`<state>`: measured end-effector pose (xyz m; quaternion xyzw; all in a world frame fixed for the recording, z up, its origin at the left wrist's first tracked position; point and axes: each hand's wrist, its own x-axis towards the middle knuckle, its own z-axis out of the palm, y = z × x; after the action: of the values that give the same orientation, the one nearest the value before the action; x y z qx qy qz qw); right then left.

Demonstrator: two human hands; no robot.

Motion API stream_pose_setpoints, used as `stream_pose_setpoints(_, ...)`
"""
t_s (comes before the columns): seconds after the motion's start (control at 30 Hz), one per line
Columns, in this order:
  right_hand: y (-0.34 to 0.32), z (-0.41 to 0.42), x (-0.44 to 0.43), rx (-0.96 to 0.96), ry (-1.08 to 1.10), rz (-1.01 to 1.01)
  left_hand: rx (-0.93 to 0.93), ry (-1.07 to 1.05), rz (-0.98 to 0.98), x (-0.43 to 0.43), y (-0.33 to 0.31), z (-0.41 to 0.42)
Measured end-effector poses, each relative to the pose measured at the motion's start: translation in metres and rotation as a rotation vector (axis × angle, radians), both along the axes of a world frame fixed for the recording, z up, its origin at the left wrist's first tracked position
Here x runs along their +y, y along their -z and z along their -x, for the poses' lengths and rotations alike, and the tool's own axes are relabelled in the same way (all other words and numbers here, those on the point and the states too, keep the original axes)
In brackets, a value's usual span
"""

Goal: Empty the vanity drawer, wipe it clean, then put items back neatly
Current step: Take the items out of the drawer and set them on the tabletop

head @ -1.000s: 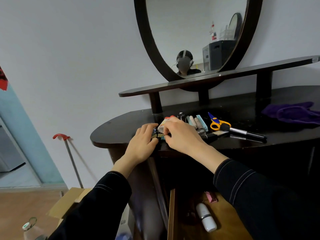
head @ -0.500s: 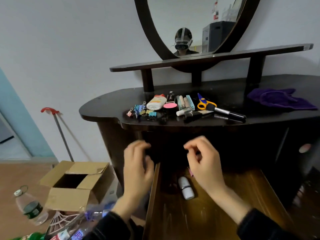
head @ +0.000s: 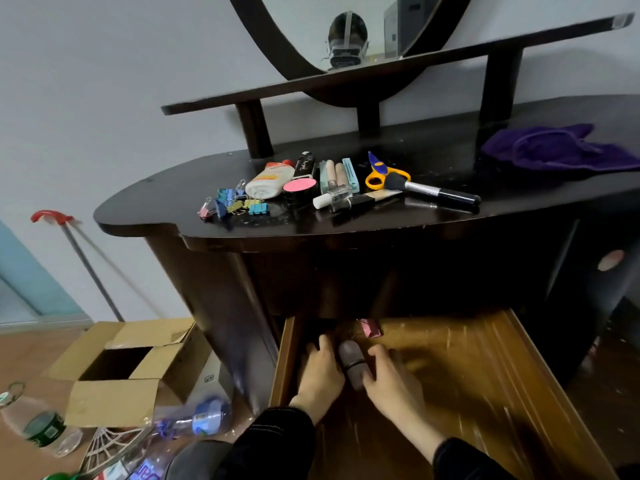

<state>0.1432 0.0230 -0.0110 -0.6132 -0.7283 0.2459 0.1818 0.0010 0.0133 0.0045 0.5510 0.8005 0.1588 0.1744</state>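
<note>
Right hand (head: 391, 386) sits low in the centre of the frame inside the open drawer (head: 287, 358), fingers against a small rounded capsule (head: 351, 362); blur hides whether they grip it. Left hand (head: 322, 372) lies flat just beside it, fingers relaxed. That capsule looks light, stiff and smooth (likely to roll), so a pinch across its middle suits. A pink piece (head: 370, 329) lies just above.

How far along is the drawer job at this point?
Mostly emptied: clips, bottle, compact, scissors and brush lie on the vanity top. In hand: the left hand and right hand flank a grey tube in the drawer; the blur hides any grip. A pink item lies at the drawer's back. Left: wiping, with the purple cloth lying unused on the top, then putting everything back.
</note>
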Motion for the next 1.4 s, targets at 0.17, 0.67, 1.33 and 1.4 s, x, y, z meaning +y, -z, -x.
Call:
stream_pose_setpoints(0.17,0.007,0.017,0.012,-0.119,-0.068,0.056,-0.059,-0.074,0.014,0.016,0.009,-0.001)
stream_pose_setpoints(0.67,-0.085,-0.061,0.014,0.408,-0.082,0.462,-1.475,-0.156,0.301,-0.058,-0.083,-0.002)
stream_pose_setpoints(1.33,-0.324,-0.145,0.061,0.711,0.173,-0.171,-1.386,0.304,-0.687,-0.074,-0.294,-0.065)
stream_pose_setpoints(1.4,-0.316,-0.141,0.083,0.637,0.226,-0.204,-1.383,0.304,-0.714,-0.057,-0.300,-0.070)
